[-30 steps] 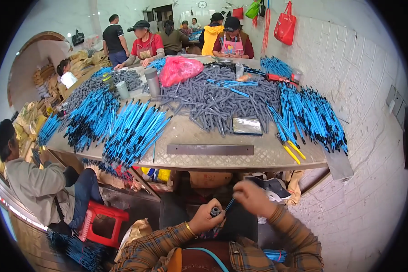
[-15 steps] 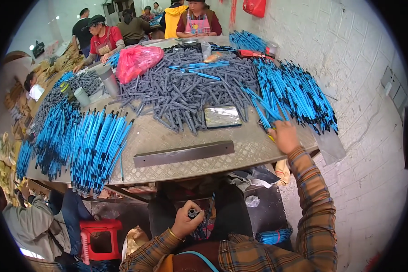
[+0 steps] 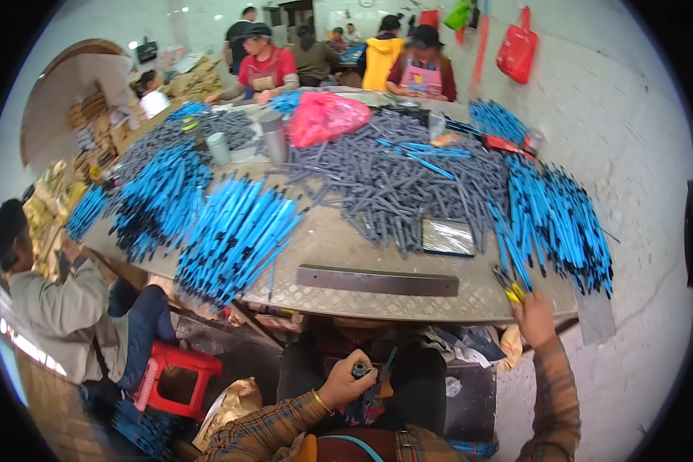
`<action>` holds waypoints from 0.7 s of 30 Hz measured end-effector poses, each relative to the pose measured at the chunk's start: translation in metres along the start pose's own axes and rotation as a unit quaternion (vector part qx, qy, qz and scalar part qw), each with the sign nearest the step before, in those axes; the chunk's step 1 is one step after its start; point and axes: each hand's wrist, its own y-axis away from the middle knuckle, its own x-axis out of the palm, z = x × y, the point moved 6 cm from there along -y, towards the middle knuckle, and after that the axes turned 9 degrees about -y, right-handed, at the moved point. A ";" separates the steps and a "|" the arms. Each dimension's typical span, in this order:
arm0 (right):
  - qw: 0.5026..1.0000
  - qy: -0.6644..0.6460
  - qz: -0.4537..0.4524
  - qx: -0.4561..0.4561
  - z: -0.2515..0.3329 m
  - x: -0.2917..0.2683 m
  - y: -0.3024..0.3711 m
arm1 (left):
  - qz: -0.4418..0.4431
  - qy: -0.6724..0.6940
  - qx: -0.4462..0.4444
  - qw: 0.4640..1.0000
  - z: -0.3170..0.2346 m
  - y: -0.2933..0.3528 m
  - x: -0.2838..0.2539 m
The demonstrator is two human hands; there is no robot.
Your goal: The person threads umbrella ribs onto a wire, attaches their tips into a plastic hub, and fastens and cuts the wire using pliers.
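My left hand is closed around a dark, round-ended piece with a hole in its end, held above my lap. A thin blue rod stands up beside it. At the right front edge of the table, my right hand has its fingers closed on the yellow handles of a pair of pliers. The jaws point away toward the blue rods. A large fan of blue rods with black ends lies beyond that hand.
A dark metal bar lies along the front of the table. Behind it are a clear-topped box and a heap of grey plastic pieces. More blue rods lie at left. A person sits by a red stool.
The view has swung left and up, so the scene sits further right and lower. My right hand has drawn back slightly, with more of the pliers now showing. My left hand keeps its hold.
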 end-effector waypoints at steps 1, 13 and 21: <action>1.000 -0.003 -0.002 -0.006 0.003 -0.008 0.008 | -0.007 -0.002 0.001 1.000 -0.001 -0.001 -0.001; 0.844 -0.438 0.310 -0.018 0.148 -0.020 0.045 | -0.010 -0.051 0.059 0.997 -0.035 -0.013 -0.006; 0.947 -0.094 0.065 -0.301 0.197 -0.041 0.035 | -0.003 -0.076 0.093 0.993 -0.044 0.002 0.001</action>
